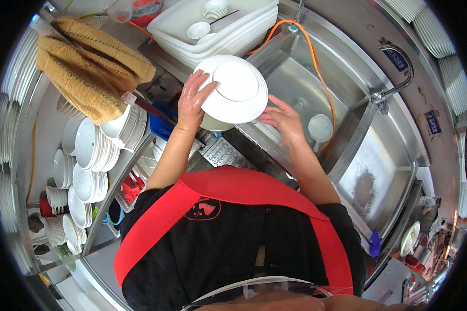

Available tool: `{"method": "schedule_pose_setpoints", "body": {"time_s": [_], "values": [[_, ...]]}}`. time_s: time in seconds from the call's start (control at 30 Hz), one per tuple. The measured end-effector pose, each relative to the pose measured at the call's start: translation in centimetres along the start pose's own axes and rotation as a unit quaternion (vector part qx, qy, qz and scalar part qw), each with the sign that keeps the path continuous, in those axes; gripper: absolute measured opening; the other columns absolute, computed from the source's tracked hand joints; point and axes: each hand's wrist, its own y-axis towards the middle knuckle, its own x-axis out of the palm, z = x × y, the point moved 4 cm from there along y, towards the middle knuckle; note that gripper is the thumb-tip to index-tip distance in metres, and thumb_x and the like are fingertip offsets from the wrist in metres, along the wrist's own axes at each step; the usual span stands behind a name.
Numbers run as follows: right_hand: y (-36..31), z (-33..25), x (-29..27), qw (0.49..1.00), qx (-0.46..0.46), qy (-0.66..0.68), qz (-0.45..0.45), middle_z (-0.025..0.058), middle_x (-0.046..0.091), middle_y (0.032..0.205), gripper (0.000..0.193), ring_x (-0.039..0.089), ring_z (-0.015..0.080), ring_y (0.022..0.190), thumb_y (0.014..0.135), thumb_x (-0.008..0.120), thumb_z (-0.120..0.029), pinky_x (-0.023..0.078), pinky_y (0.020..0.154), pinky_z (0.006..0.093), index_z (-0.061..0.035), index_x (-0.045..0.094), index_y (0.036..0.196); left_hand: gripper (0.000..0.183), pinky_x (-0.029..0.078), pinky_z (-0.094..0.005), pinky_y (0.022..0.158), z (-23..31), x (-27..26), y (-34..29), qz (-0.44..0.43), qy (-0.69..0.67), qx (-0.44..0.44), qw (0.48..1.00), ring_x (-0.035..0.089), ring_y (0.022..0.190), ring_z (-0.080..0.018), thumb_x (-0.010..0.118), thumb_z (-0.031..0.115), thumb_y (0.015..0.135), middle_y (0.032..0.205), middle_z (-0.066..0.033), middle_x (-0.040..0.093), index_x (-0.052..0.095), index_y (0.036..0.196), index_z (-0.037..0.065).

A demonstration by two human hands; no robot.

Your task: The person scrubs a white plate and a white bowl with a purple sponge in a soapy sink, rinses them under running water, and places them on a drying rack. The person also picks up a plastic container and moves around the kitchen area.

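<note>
My left hand (191, 101) and my right hand (281, 118) hold a stack of white plates (233, 88) between them, tilted with the undersides facing me. The left hand grips the stack's left rim, fingers over the top plate. The right hand supports the lower right edge. The stack hangs over the left edge of a steel sink (296, 72). A white bowl (320, 127) lies in the sink basin just right of my right hand.
White plastic tubs (176, 23) with small white dishes stand behind the sink. Shelves at the left (122, 171) carry several stacks of white plates. Brown woven mats (88, 62) lie upper left. A second basin (379, 176), a tap (394, 88) and an orange hose (316, 67) are to the right.
</note>
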Motion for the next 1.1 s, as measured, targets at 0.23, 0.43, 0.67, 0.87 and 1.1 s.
{"method": "schedule_pose_setpoints", "body": {"time_s": [0.23, 0.43, 0.67, 0.87, 1.1], "values": [[1.1, 0.4, -4.8, 0.998, 0.025, 0.02, 0.046, 0.0141, 0.066, 0.091, 0.02, 0.065, 0.0202, 0.075, 0.088, 0.06, -0.003, 0.055, 0.067, 0.0302, 0.0027, 0.058, 0.107, 0.037, 0.047, -0.0419, 0.093, 1.0, 2.1, 1.4, 0.005, -0.026, 0.016, 1.0, 0.056, 0.111, -0.036, 0.064, 0.006, 0.069, 0.112, -0.0121, 0.061, 0.069, 0.105, 0.013], [2.9, 1.4, -7.7, 0.989, 0.121, 0.03, 0.077, 0.0081, 0.062, 0.079, 0.043, 0.06, 0.0186, 0.066, 0.095, 0.049, -0.043, 0.051, 0.061, 0.032, -0.0013, 0.059, 0.1, 0.035, 0.047, -0.0423, 0.093, 2.0, 3.7, 2.3, 0.002, -0.034, 0.026, 0.999, 0.055, 0.113, -0.0372, 0.064, 0.007, 0.07, 0.115, -0.0149, 0.06, 0.069, 0.104, 0.011], [5.3, 0.1, -6.6, 0.963, 0.044, 0.202, 0.174, 0.0163, 0.058, 0.12, 0.079, 0.054, 0.0237, 0.113, 0.094, 0.029, -0.061, 0.041, 0.097, 0.0332, 0.0077, 0.04, 0.13, 0.036, 0.045, -0.0427, 0.097, 4.4, 6.0, 2.7, -0.04, -0.07, 0.116, 0.99, 0.053, 0.116, -0.0391, 0.064, 0.005, 0.07, 0.126, -0.0192, 0.054, 0.069, 0.106, 0.01], [5.0, -2.2, -7.1, 0.969, -0.057, 0.165, 0.176, 0.0152, 0.058, 0.118, 0.078, 0.055, 0.0233, 0.109, 0.094, 0.027, -0.062, 0.041, 0.098, 0.0348, 0.0076, 0.048, 0.123, 0.065, 0.041, -0.0454, 0.101, 4.2, 7.3, 2.1, 0.008, -0.088, 0.066, 0.994, 0.046, 0.122, -0.0404, 0.07, 0.004, 0.071, 0.134, -0.0229, 0.043, 0.045, 0.13, 0.008], [5.7, -3.3, -7.0, 0.976, -0.114, 0.134, 0.13, 0.016, 0.057, 0.118, 0.08, 0.055, 0.023, 0.107, 0.094, 0.026, -0.063, 0.044, 0.095, 0.0349, 0.0085, 0.047, 0.123, 0.057, 0.038, -0.0456, 0.102, 3.9, 7.6, 2.1, -0.03, -0.044, 0.072, 0.996, 0.045, 0.124, -0.0401, 0.068, 0.007, 0.074, 0.135, -0.0212, 0.044, 0.051, 0.128, 0.011]]}}
